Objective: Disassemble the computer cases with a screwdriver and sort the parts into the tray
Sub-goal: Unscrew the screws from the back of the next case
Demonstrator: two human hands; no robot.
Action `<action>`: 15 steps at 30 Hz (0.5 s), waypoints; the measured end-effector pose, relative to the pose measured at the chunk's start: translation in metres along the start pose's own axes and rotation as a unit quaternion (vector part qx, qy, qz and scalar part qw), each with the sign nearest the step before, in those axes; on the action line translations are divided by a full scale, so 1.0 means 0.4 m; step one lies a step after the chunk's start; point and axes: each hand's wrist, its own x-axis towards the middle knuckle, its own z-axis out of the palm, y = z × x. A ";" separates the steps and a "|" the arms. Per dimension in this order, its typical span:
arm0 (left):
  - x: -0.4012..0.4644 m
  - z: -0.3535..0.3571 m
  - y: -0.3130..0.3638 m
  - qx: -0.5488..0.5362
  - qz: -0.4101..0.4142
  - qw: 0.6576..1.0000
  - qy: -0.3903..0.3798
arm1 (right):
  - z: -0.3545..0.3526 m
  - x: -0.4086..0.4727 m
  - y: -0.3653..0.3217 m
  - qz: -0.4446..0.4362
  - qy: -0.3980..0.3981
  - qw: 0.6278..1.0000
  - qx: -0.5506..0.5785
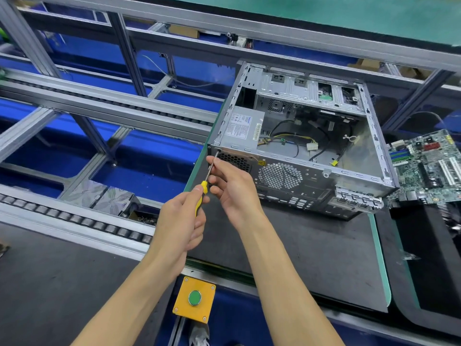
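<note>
Motherboard [429,166] just R of case [299,146], button box [194,298] nearer, below hands.

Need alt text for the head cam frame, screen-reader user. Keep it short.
A person's left hand grips a yellow-handled screwdriver whose tip meets a screw at the rear corner of an open computer case, while the right hand pinches the shaft. The case lies on a dark mat, power supply and loose cables inside; a removed motherboard lies to its right.
</note>
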 end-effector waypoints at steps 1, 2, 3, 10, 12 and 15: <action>-0.001 -0.001 0.000 0.000 0.001 1.000 -0.001 | 0.001 0.000 0.000 0.000 -0.001 1.000 0.001; -0.001 -0.001 0.001 0.000 0.002 1.000 -0.002 | 0.002 0.000 0.000 0.001 0.000 1.000 0.004; -0.002 -0.002 0.003 0.001 0.003 1.000 -0.003 | 0.003 0.001 -0.001 0.002 0.002 1.000 0.009; 0.002 -0.001 0.008 0.008 0.001 1.000 -0.004 | 0.004 0.005 -0.002 0.017 0.004 0.999 0.039; 0.002 0.000 0.008 0.007 0.003 1.000 -0.002 | 0.006 0.005 -0.002 0.023 0.000 0.998 0.050; 0.004 0.001 0.006 0.001 -0.001 1.000 -0.002 | 0.004 0.003 -0.005 0.026 -0.007 0.998 0.049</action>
